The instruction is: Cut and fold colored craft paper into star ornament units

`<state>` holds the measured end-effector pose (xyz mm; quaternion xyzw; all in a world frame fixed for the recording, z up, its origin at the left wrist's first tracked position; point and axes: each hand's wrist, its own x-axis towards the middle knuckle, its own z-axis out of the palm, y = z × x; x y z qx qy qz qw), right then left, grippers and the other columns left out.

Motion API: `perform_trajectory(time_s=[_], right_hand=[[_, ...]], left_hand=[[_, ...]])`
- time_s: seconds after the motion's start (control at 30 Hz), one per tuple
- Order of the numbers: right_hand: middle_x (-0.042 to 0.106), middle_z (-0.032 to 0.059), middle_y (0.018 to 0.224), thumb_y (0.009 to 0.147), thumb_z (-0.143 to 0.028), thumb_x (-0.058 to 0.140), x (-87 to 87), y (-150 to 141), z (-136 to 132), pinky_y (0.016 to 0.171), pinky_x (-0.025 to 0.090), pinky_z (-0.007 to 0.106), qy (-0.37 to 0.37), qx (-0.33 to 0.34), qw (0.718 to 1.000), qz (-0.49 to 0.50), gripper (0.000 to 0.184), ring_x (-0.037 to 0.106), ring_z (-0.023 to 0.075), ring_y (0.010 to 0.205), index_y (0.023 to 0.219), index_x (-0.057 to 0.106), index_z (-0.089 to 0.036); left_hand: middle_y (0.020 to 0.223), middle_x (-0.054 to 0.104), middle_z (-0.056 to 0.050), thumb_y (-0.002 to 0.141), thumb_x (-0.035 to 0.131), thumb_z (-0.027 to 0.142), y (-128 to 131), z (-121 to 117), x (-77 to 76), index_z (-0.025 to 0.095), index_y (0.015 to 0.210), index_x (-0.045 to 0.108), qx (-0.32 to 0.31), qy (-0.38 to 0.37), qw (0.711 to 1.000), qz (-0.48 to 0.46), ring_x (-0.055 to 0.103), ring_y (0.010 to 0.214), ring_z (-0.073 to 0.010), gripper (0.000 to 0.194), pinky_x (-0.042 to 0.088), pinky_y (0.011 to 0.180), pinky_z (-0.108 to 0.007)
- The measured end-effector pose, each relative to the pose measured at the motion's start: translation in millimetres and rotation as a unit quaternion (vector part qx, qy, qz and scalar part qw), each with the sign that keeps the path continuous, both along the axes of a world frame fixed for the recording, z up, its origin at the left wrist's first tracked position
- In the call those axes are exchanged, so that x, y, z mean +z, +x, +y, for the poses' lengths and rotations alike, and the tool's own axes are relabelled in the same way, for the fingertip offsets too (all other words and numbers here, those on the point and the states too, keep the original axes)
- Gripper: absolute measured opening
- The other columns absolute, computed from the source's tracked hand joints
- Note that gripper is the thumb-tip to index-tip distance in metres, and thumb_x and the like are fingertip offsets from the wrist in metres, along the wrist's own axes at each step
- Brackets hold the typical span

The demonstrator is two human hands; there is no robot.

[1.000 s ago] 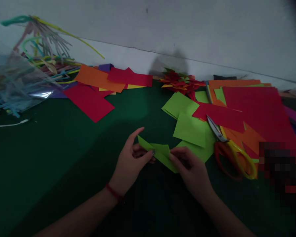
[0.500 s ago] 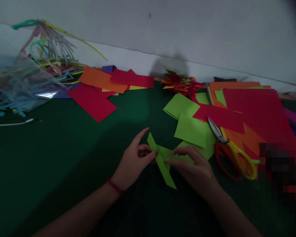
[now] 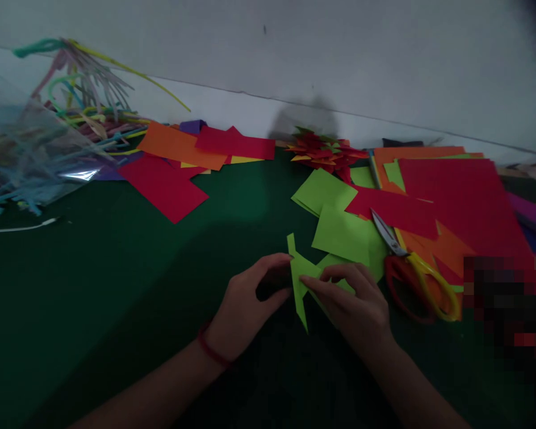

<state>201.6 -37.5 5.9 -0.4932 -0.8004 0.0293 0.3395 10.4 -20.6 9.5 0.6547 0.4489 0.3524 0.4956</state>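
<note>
A folded light-green paper piece (image 3: 297, 286), with long narrow pointed ends, is held up between my two hands over the dark green table. My left hand (image 3: 250, 307) is curved around its left edge, the fingertips at the upper side and the thumb below. My right hand (image 3: 360, 301) pinches the paper from the right, with thumb and forefinger closed on it. Just beyond my right hand lie light-green paper squares (image 3: 339, 235). Scissors (image 3: 411, 271) with red and yellow handles rest to the right, blades pointing away.
Behind stands a red, orange and green folded-paper flower (image 3: 326, 152). Red and orange sheets (image 3: 455, 196) are stacked at the right. Red paper (image 3: 165, 187) and orange paper (image 3: 183, 146) lie back left, beside a plastic bag (image 3: 36, 149) and pipe cleaners. A wall (image 3: 250, 47) closes the back.
The green paper piece has turned more upright and edge-on. My left fingers have moved from its face to its left edge. My right hand has closed on it.
</note>
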Motion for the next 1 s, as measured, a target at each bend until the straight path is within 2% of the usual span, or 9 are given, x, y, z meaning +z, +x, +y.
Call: perform_trajectory(time_s=[0.13,0.23,0.3,0.4,0.47,0.57,0.67,0.77,1.0], right_hand=[[0.058,0.0015,0.082,0.075,-0.009,0.061,0.0,-5,-3,0.063,0.043,0.029,-0.021,0.027,0.999,0.017,0.032,0.052,0.0142,0.073,0.100,0.063,-0.030],[0.058,0.0029,0.090,0.078,-0.013,0.057,1.3,-7,-3,0.070,0.047,0.030,-0.117,0.017,0.986,0.122,0.030,0.055,0.0154,0.081,0.105,0.059,-0.027],[0.059,0.0042,0.094,0.082,-0.019,0.052,3.2,-6,0,0.073,0.050,0.031,-0.203,-0.020,0.951,0.234,0.025,0.057,0.0161,0.085,0.106,0.056,-0.024],[0.061,0.0042,0.091,0.088,-0.029,0.041,6.1,-3,5,0.066,0.053,0.029,-0.323,-0.048,0.864,0.384,0.021,0.060,0.0155,0.082,0.102,0.057,-0.023],[0.063,0.0031,0.084,0.086,-0.035,0.044,7.5,-4,7,0.058,0.054,0.026,-0.398,-0.036,0.813,0.424,0.022,0.062,0.0145,0.072,0.097,0.059,-0.022],[0.063,0.0001,0.073,0.077,-0.036,0.059,7.9,-7,8,0.046,0.053,0.023,-0.473,-0.022,0.764,0.439,0.019,0.061,0.0124,0.057,0.088,0.062,-0.022],[0.065,-0.0012,0.069,0.072,-0.034,0.064,5.3,-12,7,0.049,0.052,0.020,-0.470,-0.034,0.746,0.470,0.016,0.062,0.0115,0.058,0.080,0.063,-0.021],[0.067,-0.0015,0.071,0.069,-0.032,0.068,1.6,-14,6,0.056,0.052,0.021,-0.452,-0.061,0.732,0.506,0.014,0.063,0.0117,0.064,0.077,0.064,-0.022],[0.068,0.0002,0.069,0.065,-0.032,0.071,3.5,-17,5,0.059,0.052,0.025,-0.434,-0.099,0.705,0.553,0.018,0.065,0.0149,0.064,0.076,0.062,-0.021]], left_hand=[[0.106,0.063,0.001,0.077,0.056,0.011,-4,2,-2.1,0.025,0.101,0.061,-0.006,0.104,0.991,0.082,0.058,0.098,-0.0120,0.029,0.045,0.091,-0.026],[0.105,0.064,0.002,0.078,0.056,0.012,-9,5,-2.5,0.025,0.095,0.064,0.001,0.121,0.987,0.107,0.059,0.097,-0.0122,0.022,0.044,0.091,-0.025],[0.106,0.064,0.002,0.079,0.056,0.013,-12,7,-1.6,0.026,0.096,0.064,-0.003,0.111,0.989,0.102,0.059,0.098,-0.0123,0.023,0.045,0.090,-0.024],[0.106,0.064,0.003,0.079,0.055,0.014,-11,8,-0.1,0.026,0.096,0.064,-0.033,0.098,0.991,0.081,0.059,0.099,-0.0122,0.023,0.044,0.090,-0.024],[0.106,0.064,0.002,0.079,0.055,0.014,-10,7,0.1,0.026,0.097,0.064,-0.071,0.099,0.990,0.072,0.059,0.099,-0.0123,0.023,0.045,0.090,-0.025],[0.108,0.062,0.000,0.079,0.055,0.015,-7,5,-0.7,0.027,0.101,0.063,-0.121,0.126,0.982,0.072,0.058,0.098,-0.0134,0.026,0.046,0.088,-0.027],[0.109,0.059,-0.004,0.080,0.054,0.016,-5,3,-0.7,0.027,0.100,0.064,-0.123,0.186,0.970,0.093,0.055,0.101,-0.0160,0.025,0.047,0.086,-0.031],[0.110,0.054,-0.006,0.080,0.055,0.016,-5,2,0.8,0.028,0.097,0.065,-0.084,0.238,0.962,0.108,0.051,0.103,-0.0174,0.023,0.046,0.087,-0.033],[0.110,0.050,-0.005,0.079,0.057,0.017,-8,3,2.6,0.029,0.097,0.065,-0.067,0.284,0.948,0.129,0.050,0.103,-0.0169,0.023,0.046,0.086,-0.032]])
